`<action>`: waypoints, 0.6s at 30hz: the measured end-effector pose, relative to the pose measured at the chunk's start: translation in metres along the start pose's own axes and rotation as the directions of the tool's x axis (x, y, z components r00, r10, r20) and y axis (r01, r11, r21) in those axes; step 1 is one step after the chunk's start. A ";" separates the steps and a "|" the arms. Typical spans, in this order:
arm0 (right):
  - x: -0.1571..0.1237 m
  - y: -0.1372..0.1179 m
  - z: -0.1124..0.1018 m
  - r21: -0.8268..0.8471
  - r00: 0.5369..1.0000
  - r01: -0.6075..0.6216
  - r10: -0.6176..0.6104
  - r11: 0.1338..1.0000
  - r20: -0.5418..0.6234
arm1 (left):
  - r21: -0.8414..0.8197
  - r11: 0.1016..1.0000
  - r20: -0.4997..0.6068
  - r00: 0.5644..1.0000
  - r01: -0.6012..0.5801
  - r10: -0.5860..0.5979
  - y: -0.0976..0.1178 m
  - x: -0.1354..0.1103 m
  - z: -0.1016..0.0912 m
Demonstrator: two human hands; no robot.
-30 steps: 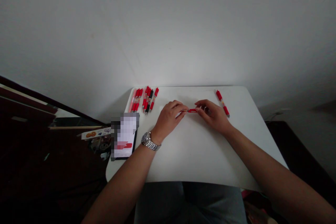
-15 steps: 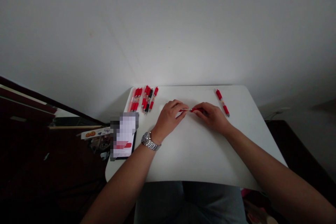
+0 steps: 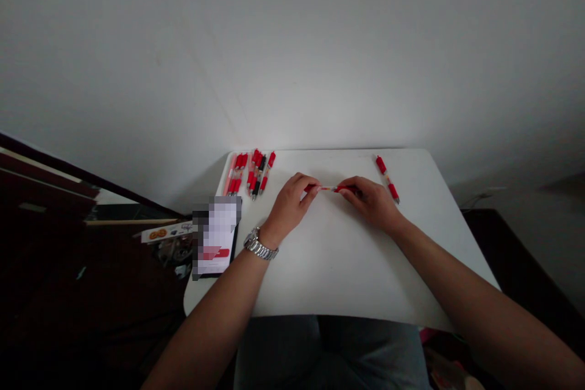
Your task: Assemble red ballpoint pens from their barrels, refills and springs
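Over the middle of the white table, my left hand (image 3: 291,202) and my right hand (image 3: 369,202) hold a red pen (image 3: 328,188) level between them. My left fingers pinch its left end, and my right thumb and fingers close round the red right end. A pale, patterned middle section shows between the hands; both ends are partly hidden by fingers. Beyond my right hand a red pen (image 3: 387,179) lies slanted on the table. To the left of my left hand lie several red pens (image 3: 235,173) and a black pen (image 3: 259,175) in a group.
A phone (image 3: 217,237) with a blurred screen lies at the left edge of the white table (image 3: 338,274). A pale wall (image 3: 320,73) rises directly behind the table. Dark floor with clutter (image 3: 176,250) is at the left, and my legs are under the front edge.
My left hand has shifted slightly left, away from the right hand. More of the pen's middle section now shows between them. The other pens and the phone have not moved.
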State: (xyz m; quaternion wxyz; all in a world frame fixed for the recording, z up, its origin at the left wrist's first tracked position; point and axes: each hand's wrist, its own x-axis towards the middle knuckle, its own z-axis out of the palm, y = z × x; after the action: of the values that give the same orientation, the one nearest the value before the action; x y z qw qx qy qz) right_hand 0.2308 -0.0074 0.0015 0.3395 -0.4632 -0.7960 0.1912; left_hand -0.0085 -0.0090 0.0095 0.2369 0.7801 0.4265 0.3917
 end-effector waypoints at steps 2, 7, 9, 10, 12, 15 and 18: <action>0.000 0.000 0.000 0.005 1.000 -0.008 0.008 1.000 0.003 | -0.006 1.000 -0.002 1.000 0.002 -0.002 0.000 0.000 0.000; -0.001 0.000 0.000 0.010 1.000 -0.015 0.015 1.000 0.001 | -0.009 1.000 -0.008 1.000 -0.005 0.005 0.001 0.001 -0.001; -0.001 0.000 0.000 0.011 1.000 -0.011 0.010 1.000 0.006 | -0.008 1.000 -0.009 1.000 -0.009 0.009 0.002 0.001 -0.001; -0.001 -0.001 -0.001 0.010 1.000 -0.007 0.007 1.000 0.007 | -0.007 1.000 -0.008 1.000 -0.010 0.010 0.002 0.001 -0.001; -0.001 -0.003 -0.002 0.006 1.000 0.005 -0.005 1.000 0.008 | -0.004 1.000 -0.007 1.000 -0.011 0.011 0.002 0.001 -0.001; -0.001 -0.007 -0.004 0.004 0.999 0.030 -0.031 1.000 0.021 | -0.004 1.000 0.005 1.000 -0.019 0.019 0.002 0.001 -0.001; -0.002 -0.009 -0.003 0.012 0.995 0.061 -0.062 0.998 0.078 | -0.007 0.999 0.037 0.999 -0.038 0.038 0.004 0.000 0.000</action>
State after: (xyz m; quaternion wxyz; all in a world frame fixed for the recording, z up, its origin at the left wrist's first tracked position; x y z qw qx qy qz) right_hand 0.2283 -0.0136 0.0089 0.3160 -0.4290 -0.8216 0.2027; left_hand -0.0068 -0.0108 0.0126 0.2398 0.7945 0.4058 0.3828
